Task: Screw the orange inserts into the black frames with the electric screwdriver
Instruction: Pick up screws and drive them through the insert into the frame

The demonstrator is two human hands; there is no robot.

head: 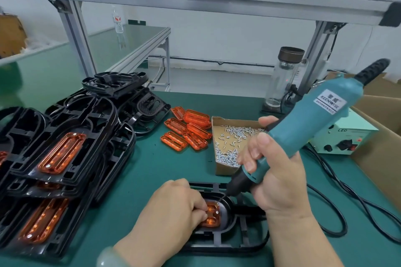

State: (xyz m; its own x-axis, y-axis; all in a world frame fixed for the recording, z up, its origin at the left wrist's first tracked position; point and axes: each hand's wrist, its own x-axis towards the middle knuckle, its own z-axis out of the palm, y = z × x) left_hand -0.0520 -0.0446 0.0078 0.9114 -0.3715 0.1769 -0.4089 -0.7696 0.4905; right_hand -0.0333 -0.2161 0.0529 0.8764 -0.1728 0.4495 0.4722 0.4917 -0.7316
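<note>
A black frame [238, 243] lies on the green mat at the front, with an orange insert [213, 215] seated in it. My left hand [171, 208] rests on the frame, its curled fingertips holding down the insert's left part. My right hand [275, 175] grips the teal electric screwdriver [303, 123], tilted, its bit tip over the insert's upper right corner. Loose orange inserts [186, 130] lie in a heap further back. Hidden under my left hand is most of the insert.
Stacks of black frames with fitted orange inserts [60, 154] fill the left side. A cardboard tray of small screws [230, 143] stands behind the work. A power unit [345, 136], its black cables [338, 199], a glass bottle [284, 76] and a cardboard box [382, 136] crowd the right.
</note>
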